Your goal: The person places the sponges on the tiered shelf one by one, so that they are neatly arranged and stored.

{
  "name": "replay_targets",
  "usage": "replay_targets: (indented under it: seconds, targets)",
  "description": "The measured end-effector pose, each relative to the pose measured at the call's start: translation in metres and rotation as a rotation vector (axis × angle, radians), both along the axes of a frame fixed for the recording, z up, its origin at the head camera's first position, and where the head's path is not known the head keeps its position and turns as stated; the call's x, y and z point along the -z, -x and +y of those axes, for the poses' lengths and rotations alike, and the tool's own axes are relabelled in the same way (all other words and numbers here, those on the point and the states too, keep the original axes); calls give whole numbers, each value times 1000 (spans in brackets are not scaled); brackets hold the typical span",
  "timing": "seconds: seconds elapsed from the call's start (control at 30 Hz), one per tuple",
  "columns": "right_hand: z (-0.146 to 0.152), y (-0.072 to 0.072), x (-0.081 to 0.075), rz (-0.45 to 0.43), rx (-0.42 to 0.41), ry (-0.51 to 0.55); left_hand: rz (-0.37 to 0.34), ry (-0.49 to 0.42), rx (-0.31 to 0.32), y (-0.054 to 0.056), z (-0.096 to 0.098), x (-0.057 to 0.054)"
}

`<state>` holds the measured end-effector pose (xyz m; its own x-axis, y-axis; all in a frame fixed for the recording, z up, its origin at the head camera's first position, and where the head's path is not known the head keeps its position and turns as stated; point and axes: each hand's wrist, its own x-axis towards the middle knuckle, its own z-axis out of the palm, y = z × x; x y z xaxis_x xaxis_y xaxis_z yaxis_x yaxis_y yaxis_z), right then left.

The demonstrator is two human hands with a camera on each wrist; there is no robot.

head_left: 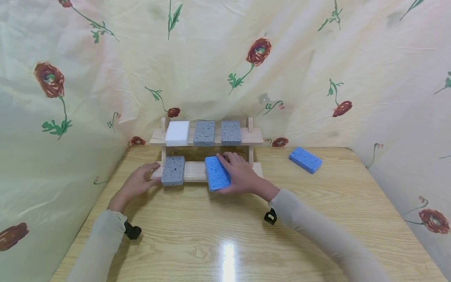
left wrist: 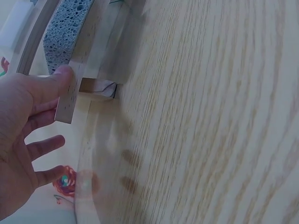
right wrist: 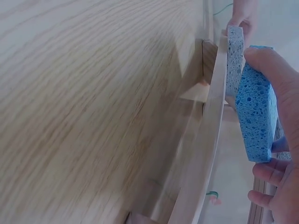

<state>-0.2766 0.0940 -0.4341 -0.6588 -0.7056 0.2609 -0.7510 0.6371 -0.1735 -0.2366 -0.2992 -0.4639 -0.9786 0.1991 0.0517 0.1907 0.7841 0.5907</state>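
Over the right part of the lower tier of a two-tier wooden shelf (head_left: 195, 172), my right hand (head_left: 242, 174) holds a blue sponge (head_left: 215, 175) between thumb and fingers. In the right wrist view this blue sponge (right wrist: 254, 114) is tilted above the board. My left hand (head_left: 141, 181) pinches the left end of the lower board; its thumb (left wrist: 61, 80) lies by a grey sponge (left wrist: 65, 35). That grey sponge (head_left: 173, 171) rests flat on the lower tier. The upper tier bears a white sponge (head_left: 177, 133) and two more grey sponges, one central (head_left: 204, 133), one rightward (head_left: 231, 133).
Another blue sponge (head_left: 305, 159) lies slanted on the wood-grain table (head_left: 197, 243), right of the shelf. Floral cloth (head_left: 211, 58) hangs behind the shelf and along both sides. Each wrist wears a black strap piece, seen on the left (head_left: 132, 230) and right (head_left: 270, 216).
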Motion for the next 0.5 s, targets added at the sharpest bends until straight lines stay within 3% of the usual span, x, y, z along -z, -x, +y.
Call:
replay_targets:
  seconds: [0.5]
  targets:
    - [-20,4,1,-31,8,-3,-7,11,19,1,-3,0]
